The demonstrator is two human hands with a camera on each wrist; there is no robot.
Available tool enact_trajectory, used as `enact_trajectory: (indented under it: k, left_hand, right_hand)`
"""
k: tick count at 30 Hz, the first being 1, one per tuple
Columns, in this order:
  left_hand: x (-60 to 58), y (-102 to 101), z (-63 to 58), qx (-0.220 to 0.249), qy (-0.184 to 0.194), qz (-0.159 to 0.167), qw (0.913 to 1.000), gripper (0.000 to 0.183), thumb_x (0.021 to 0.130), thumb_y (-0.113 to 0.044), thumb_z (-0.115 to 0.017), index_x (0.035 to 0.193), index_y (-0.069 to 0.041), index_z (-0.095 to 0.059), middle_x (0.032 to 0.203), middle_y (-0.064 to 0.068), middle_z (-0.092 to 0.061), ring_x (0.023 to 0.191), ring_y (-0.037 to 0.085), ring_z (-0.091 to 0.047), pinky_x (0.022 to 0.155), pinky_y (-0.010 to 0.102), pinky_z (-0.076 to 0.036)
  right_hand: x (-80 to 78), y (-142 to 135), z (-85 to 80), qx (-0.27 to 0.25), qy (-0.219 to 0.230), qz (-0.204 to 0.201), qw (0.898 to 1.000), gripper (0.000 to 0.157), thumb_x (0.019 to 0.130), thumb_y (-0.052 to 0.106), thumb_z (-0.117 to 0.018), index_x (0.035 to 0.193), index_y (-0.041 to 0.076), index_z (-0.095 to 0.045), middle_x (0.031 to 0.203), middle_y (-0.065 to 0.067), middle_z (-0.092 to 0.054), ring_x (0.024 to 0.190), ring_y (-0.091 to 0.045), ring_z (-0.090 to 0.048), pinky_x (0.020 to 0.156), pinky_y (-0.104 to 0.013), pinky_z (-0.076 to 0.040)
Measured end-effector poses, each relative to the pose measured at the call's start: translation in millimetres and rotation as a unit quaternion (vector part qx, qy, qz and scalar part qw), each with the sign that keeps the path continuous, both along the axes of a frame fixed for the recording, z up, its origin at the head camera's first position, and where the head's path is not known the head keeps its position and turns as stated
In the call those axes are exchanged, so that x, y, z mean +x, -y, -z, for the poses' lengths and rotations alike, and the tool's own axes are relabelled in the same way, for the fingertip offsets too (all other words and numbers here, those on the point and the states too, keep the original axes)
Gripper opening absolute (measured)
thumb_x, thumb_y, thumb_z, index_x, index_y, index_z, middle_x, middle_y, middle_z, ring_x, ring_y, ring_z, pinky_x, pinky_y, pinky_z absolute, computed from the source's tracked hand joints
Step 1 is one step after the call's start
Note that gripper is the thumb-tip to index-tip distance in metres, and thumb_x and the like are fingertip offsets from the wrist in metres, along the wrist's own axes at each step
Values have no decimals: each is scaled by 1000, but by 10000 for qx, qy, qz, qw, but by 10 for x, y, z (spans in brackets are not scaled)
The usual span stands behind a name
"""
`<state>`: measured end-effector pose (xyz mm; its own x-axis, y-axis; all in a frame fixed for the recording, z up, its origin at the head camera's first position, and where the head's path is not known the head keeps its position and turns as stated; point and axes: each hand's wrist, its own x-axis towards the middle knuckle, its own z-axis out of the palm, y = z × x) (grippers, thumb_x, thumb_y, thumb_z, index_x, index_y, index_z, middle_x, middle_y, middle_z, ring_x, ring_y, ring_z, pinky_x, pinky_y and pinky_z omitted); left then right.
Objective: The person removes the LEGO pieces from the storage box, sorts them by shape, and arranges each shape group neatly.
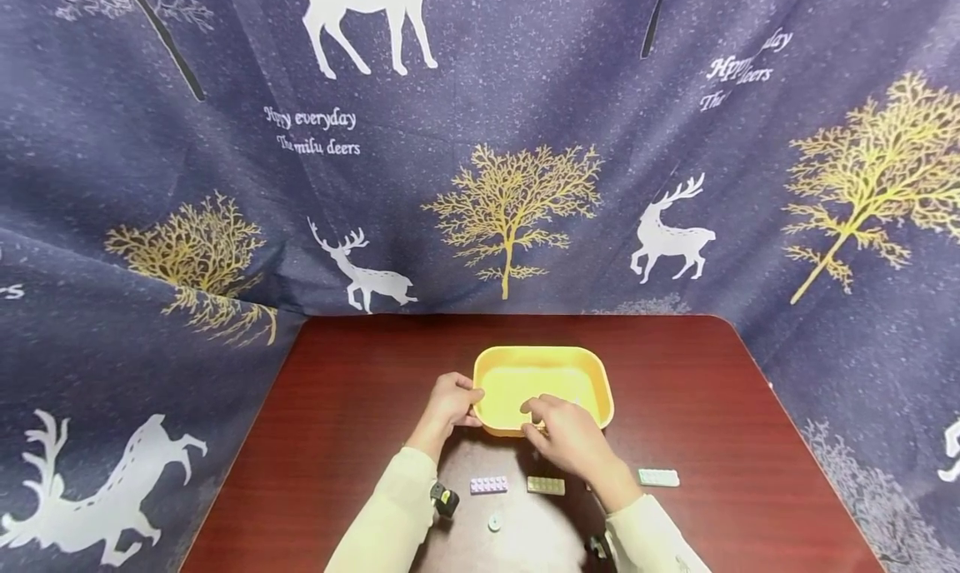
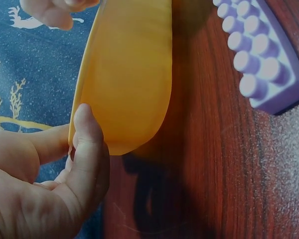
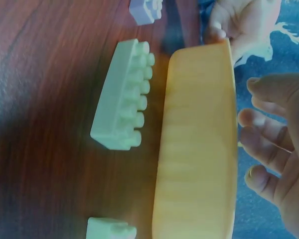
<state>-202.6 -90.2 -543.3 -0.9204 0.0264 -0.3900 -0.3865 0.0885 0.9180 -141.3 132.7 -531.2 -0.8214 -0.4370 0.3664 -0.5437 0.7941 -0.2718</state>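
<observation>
A yellow plastic tub (image 1: 540, 356) stands on the table. At its left end my left hand (image 1: 452, 400) pinches the rim, the thumb on the outer wall in the left wrist view. Over the front rim hovers my right hand (image 1: 566, 431), its fingers loosely bent. The right wrist view shows this hand (image 3: 281, 144) beside the tub's wall (image 3: 197, 144), with nothing visible in its grasp. In front of the tub lie a purple studded building block (image 1: 489, 485) and a pale green one (image 1: 546, 485). Part of the tub's inside is hidden by the right hand.
A mint green block (image 1: 658, 477) lies right of the right forearm. Nearer the front is a small round pale piece (image 1: 494, 523). The dark red table (image 1: 360, 365) meets a blue patterned cloth (image 1: 510, 98) at its back and sides.
</observation>
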Motion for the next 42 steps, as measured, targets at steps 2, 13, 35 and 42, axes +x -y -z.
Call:
enact_trajectory:
  k: [2, 13, 35, 42]
  left_hand:
    - [0, -5, 1, -6, -9, 1, 10000, 23, 94, 3, -67, 111, 8, -52, 87, 18, -58, 57, 19, -58, 56, 34, -68]
    - [5, -12, -29, -89, -52, 15, 9999, 23, 94, 4, -67, 111, 9, -52, 86, 17, -57, 56, 18, -57, 55, 34, -67]
    - [0, -13, -3, -183, -32, 38, 9998, 21, 94, 3, -67, 108, 8, -53, 88, 22, -61, 53, 19, -58, 55, 35, -67]
    - [3, -16, -27, -159, -21, 26, 9999, 23, 93, 4, -68, 110, 9, -53, 95, 27, -62, 56, 20, -60, 56, 35, -68]
  right_hand:
    - [-40, -10, 19, -51, -30, 84, 9999, 20, 87, 25, -77, 105, 18, -73, 85, 7, -68, 74, -12, -66, 64, -34, -60]
    - [-193, 12, 29, -37, 439, 418, 9982, 27, 84, 30, -83, 104, 15, -73, 83, 3, -67, 75, -16, -64, 63, -36, -58]
    - [-401, 63, -9, 301, 1404, 637, 9876, 25, 78, 27, -86, 96, 14, -74, 64, 9, -62, 70, -19, -65, 62, -41, -58]
    - [-478, 56, -5, 583, 1750, 729, 9801, 30, 75, 33, -89, 95, 17, -75, 80, 3, -72, 78, -26, -70, 65, -45, -62]
